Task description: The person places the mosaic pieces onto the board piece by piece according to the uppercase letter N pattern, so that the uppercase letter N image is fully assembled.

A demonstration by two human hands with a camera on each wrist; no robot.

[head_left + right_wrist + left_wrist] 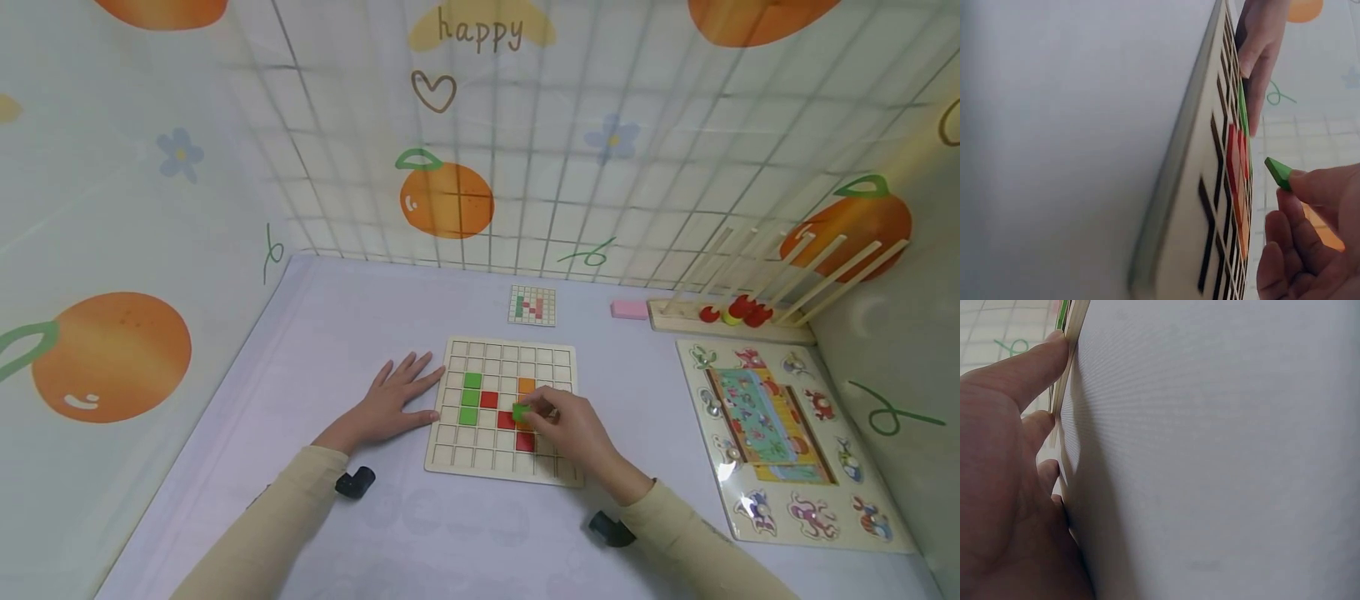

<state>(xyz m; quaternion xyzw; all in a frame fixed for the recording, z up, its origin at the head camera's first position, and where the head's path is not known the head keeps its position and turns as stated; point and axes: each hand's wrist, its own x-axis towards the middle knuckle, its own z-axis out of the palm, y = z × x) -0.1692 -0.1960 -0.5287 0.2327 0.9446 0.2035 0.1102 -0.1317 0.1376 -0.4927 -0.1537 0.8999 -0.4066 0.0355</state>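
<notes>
A square wooden grid board (487, 437) lies flat in the middle of the head view. Three green tiles (470, 398) form a column on its left, red tiles (489, 400) step diagonally down to the right, and an orange tile (527, 386) sits further right. Between thumb and index finger my right hand (566, 425) pinches a loose green tile (1279, 173), held above the board in the right wrist view. That hand covers part of the board's right side. My left hand (390, 404) rests with fingers spread, thumb and index fingertips at the board's left edge.
Behind the board lies a small card (532, 306) with a coloured grid pattern. A pink block (629, 310) and a wooden peg stand (731, 327) with red and yellow pieces stand back right. A picture puzzle board (806, 522) lies on the right. Printed curtains enclose the table.
</notes>
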